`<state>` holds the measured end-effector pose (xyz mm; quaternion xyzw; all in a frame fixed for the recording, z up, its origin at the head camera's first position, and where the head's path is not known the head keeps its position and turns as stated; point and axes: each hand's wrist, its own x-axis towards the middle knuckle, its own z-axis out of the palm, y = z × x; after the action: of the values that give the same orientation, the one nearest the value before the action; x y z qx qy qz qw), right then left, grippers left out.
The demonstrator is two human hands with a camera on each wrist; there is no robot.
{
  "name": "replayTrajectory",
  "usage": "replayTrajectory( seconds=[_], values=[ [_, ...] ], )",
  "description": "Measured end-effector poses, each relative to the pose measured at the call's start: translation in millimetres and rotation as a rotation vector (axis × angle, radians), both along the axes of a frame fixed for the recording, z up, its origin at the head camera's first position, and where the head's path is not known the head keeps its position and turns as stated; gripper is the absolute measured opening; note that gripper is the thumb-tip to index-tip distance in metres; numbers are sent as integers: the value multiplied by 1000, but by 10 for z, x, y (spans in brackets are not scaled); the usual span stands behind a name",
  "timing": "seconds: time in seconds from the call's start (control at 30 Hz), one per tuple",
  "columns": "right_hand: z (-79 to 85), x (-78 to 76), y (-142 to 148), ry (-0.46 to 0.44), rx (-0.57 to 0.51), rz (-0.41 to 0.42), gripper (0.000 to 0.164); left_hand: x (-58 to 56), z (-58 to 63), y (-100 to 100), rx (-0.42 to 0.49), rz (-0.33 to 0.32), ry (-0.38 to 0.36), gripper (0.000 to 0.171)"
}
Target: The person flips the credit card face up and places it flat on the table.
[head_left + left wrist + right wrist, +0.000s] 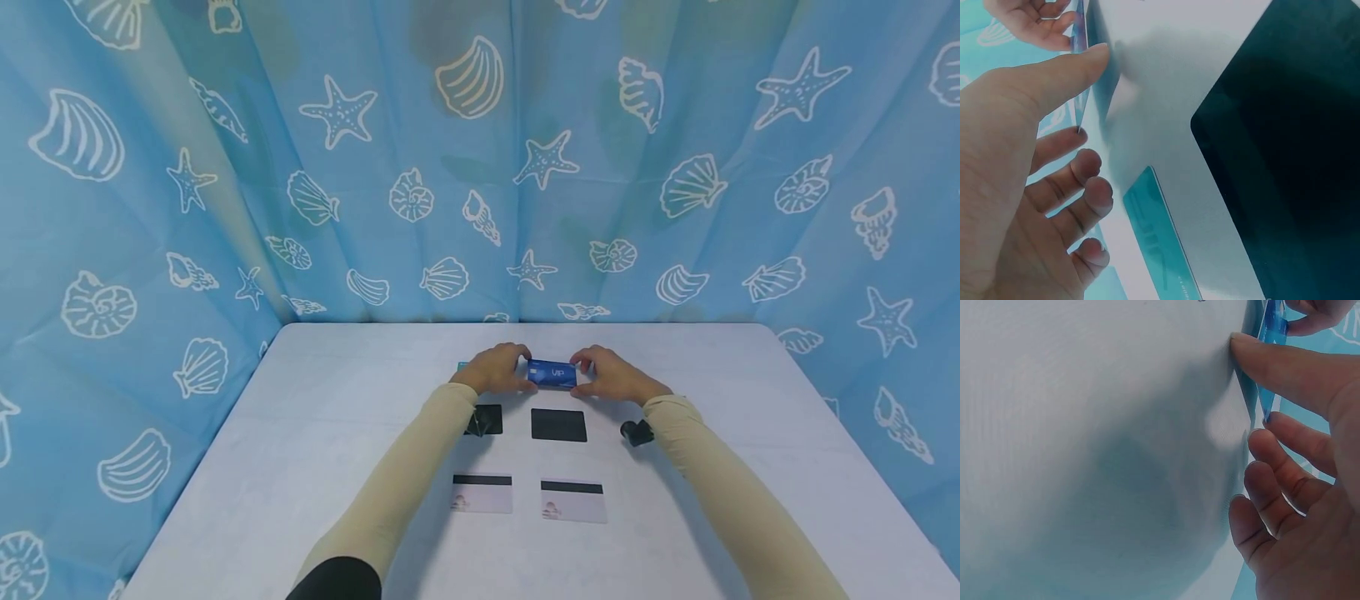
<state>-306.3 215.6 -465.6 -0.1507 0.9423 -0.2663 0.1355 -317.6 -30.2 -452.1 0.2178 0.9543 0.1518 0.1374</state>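
A dark blue card marked VIP (552, 373) is held between the two hands near the far side of the table. My left hand (498, 369) pinches its left end by the corners with thumb and index finger. On the opposite end, my right hand (617, 375) grips the corners the same way. In the right wrist view, the blue card (1271, 356) appears edge-on, tilted up from the table. The other fingers of both hands curve loosely beside it. A teal card (1157, 234) lies under the left hand, mostly hidden in the head view.
Two black cards, one in the middle (558, 425) and one partly behind the left wrist (491, 418), lie nearer. Closer still are two pale cards with dark stripes, left (482, 497) and right (573, 504). A shell-patterned blue curtain (480, 167) hangs behind the white table (300, 467).
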Motion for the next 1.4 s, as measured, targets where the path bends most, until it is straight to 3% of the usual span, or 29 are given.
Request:
replayTrajectory(
  seconds=[0.3, 1.4],
  values=[
    [-2, -30, -7, 5, -1, 29, 59, 5, -24, 6, -15, 18, -8, 63],
    [0, -40, -10, -44, -14, -4, 60, -16, -60, 17, -50, 16, -7, 63]
  ],
)
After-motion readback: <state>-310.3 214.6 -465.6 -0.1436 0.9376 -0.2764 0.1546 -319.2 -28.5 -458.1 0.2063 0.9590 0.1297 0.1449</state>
